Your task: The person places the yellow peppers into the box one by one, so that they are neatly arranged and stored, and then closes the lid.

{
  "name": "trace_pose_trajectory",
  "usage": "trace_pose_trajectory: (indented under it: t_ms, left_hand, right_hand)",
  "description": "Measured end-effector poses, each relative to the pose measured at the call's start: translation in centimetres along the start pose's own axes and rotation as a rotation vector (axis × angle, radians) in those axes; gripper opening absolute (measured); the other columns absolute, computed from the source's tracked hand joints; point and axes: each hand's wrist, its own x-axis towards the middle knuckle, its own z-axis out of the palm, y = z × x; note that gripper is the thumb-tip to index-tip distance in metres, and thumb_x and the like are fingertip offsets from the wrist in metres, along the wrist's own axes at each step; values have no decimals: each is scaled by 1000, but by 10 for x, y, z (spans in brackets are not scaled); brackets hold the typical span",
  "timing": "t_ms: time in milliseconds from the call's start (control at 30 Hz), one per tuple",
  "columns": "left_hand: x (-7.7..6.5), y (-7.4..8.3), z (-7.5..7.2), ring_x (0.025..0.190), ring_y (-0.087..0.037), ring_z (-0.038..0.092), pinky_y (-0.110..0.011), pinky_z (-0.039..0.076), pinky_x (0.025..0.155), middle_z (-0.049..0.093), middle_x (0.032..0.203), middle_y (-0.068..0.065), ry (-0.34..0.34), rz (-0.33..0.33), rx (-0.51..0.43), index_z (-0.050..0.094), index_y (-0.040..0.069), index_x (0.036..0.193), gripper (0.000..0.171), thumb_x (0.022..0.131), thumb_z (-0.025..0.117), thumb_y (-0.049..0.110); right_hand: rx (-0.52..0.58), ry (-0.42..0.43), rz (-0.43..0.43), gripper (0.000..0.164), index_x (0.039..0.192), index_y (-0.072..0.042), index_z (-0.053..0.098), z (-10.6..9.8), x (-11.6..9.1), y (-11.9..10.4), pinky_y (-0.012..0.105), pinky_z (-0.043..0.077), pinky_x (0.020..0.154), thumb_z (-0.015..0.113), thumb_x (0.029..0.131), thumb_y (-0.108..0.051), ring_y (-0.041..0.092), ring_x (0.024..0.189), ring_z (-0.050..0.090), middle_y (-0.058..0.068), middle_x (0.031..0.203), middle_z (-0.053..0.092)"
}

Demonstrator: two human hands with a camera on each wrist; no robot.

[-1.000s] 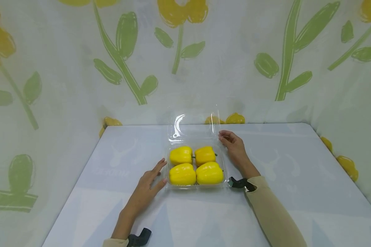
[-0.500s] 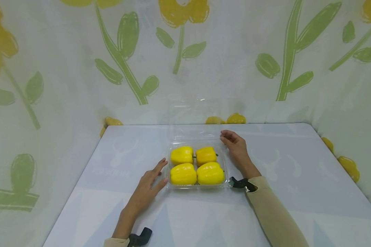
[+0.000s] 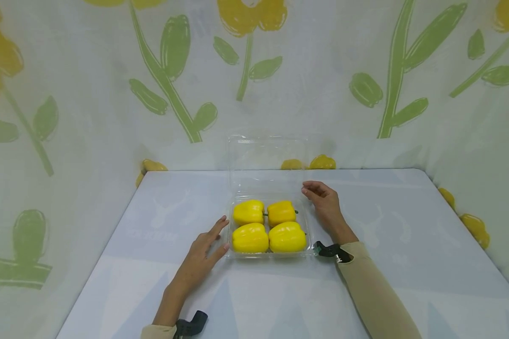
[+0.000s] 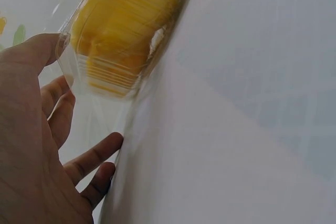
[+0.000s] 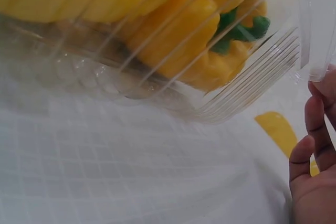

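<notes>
A clear plastic clamshell box (image 3: 263, 256) stands on the table with its lid (image 3: 258, 150) raised at the back. Several yellow bell peppers (image 3: 287, 237) fill the base in two rows, some with green stems showing. My left hand (image 3: 199, 259) lies at the box's left side, fingers spread, thumb and index at the wall; the left wrist view has the thumb (image 4: 44, 51) against the plastic rim. Beside the lid's right lower edge is my right hand (image 3: 325, 205), fingers loosely bent. Its fingertips (image 5: 315, 108) are close to the clear plastic; a firm hold is not visible.
The box stands on a pale table (image 3: 365, 292) with faint patterns. Behind and beside it hangs a white curtain (image 3: 314, 84) printed with yellow flowers and green leaves. Dark straps (image 3: 191, 325) circle both wrists.
The lid has swung, its top edge now standing higher and looking wider in the head view. Both hands and the peppers have stayed almost still.
</notes>
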Motion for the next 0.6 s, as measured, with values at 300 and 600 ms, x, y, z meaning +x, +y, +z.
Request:
trace_pose_trajectory:
  t_ms: [300,600]
  left_hand:
    - [-1,0,-2,124,-20,49,-59,40,102,23,161,23,2,-5,-7,30,39,157,62,101,53,50]
    - [0,0,-1,124,-20,48,-59,39,102,22,161,24,-11,-10,-10,29,40,157,62,101,53,51]
  right_hand:
    - [19,-19,38,41,116,-14,71,0,-1,-1,26,49,82,77,87,-42,21,100,59,3,115,69]
    - [44,-12,-10,35,110,-9,74,-5,-7,-1,23,51,82,78,87,-36,19,99,62,2,110,71]
